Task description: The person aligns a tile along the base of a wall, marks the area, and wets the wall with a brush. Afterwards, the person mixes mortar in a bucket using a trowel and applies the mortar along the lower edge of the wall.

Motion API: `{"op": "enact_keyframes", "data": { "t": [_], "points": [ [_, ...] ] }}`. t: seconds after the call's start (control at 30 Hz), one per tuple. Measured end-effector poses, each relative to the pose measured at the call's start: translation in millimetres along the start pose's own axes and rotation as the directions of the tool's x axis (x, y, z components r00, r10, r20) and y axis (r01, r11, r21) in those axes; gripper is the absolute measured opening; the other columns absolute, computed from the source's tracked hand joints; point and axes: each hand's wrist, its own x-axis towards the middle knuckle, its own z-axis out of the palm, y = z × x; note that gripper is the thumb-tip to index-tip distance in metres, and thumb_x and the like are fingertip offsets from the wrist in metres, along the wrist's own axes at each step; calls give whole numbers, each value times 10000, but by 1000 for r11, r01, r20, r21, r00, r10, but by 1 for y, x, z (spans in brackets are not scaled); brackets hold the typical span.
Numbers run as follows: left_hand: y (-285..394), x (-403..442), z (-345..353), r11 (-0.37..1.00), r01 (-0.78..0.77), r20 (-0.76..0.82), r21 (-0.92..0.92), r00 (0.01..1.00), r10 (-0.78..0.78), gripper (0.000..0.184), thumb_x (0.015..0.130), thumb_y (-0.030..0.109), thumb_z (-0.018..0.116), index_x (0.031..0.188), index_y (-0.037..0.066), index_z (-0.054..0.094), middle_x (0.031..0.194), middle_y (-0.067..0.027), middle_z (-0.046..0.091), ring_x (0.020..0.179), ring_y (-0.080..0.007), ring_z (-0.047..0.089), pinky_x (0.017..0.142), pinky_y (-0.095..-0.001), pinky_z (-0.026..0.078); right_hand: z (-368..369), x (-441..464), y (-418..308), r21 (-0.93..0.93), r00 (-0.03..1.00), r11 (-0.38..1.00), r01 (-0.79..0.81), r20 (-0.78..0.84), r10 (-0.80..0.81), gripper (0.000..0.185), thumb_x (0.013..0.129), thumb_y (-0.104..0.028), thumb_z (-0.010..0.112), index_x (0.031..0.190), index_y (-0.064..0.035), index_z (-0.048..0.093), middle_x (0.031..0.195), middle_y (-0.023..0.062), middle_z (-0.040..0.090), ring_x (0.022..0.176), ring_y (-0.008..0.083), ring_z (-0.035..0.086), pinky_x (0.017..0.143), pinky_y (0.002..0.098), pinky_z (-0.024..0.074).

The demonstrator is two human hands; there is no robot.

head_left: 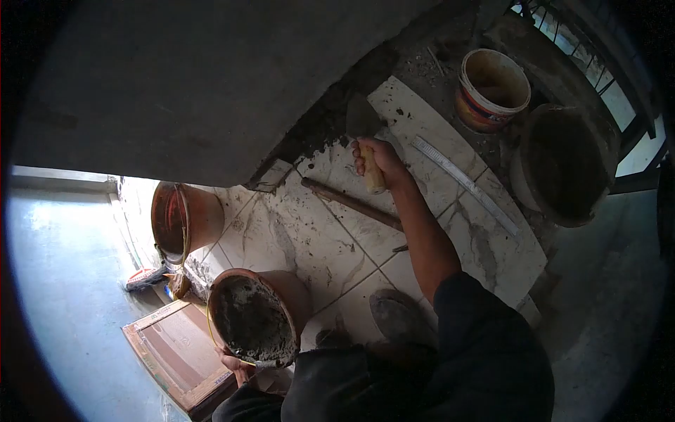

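Note:
My right hand (380, 160) is wrapped around the pale handle of a trowel (363, 116). Its dark blade reaches to the mortar-smeared strip along the foot of the wall, over the edge of the tiles. Low on the left, a bucket (299, 295) full of wet grey mortar (253, 320) leans toward me. My left hand (238, 364) grips this bucket at its near rim, by the thin yellow handle; some of its fingers are hidden.
On the marbled floor tiles (337, 260) lie a wooden-handled tool (348, 202) and a long pale straightedge (464, 184). A second bucket (205, 214) stands left, by a cardboard tile box (176, 344). A paint bucket (479, 116) and a large grey tub (524, 172) stand right.

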Motion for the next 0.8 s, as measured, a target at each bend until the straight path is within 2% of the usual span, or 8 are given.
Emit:
{"op": "enact_keyframes", "data": {
  "t": [0.13,0.2,0.3,0.5,0.6,0.67,0.7,0.8],
  "points": [
    [5,-63,67,998,7,85,62,996,-12,642,946,542,283,1125,3,581,1073,-128,638,976,-292,600,889,-392,478,-33,-3,-17,286,981,951,-121,178,72,249,911,-244,482,987,-10,512,779,57,520,574,123,505,484,275,440],
    [2,-75,88,995,-78,181,-68,979,89,645,944,545,286,1115,2,589,1091,-132,633,978,-292,602,893,-383,478,-47,-11,-22,642,788,697,-321,589,-180,307,933,-239,432,1066,32,483,854,83,514,621,126,511,502,263,446],
    [2,-79,96,990,-111,58,-82,992,116,627,948,537,293,1111,8,589,1050,-121,643,941,-271,609,871,-377,486,-52,-24,-28,754,746,653,-74,477,-465,355,903,-232,486,1114,52,466,869,105,545,668,145,544,489,237,469],
    [3,-8,7,1000,-21,178,-2,984,21,754,895,638,302,1266,9,488,1258,-150,536,1131,-359,509,957,-470,410,-32,-25,-18,195,994,979,-51,108,31,281,887,-267,521,997,-9,532,778,43,535,550,95,498,501,238,468],
    [19,40,-27,800,599,975,-26,192,-111,868,837,723,315,1319,10,433,1315,-174,480,1164,-432,452,966,-519,375,-16,-22,-13,181,987,979,-93,147,66,242,868,-253,555,963,-30,545,759,37,549,530,92,512,483,240,478],
    [-1,13,-10,949,71,397,-308,916,61,614,918,577,316,1158,50,522,1141,-121,577,1012,-306,547,885,-427,452,-14,-19,-13,170,987,983,-73,154,46,236,864,-253,564,947,-32,546,751,35,548,525,90,512,476,239,476],
    [5,-90,109,987,-129,-17,-91,992,128,514,959,503,317,1078,70,566,1054,-95,626,936,-243,594,845,-382,491,-16,-13,-16,182,988,980,-87,141,61,258,869,-267,563,952,-24,540,741,23,537,532,77,510,460,217,461],
    [4,-69,79,994,-100,23,-49,995,101,540,955,514,307,1096,58,562,1088,-112,620,977,-265,592,881,-397,484,-16,-17,-17,164,990,980,-117,92,103,279,874,-283,562,953,-17,535,727,8,522,534,60,503,441,191,442]
  ]
}}
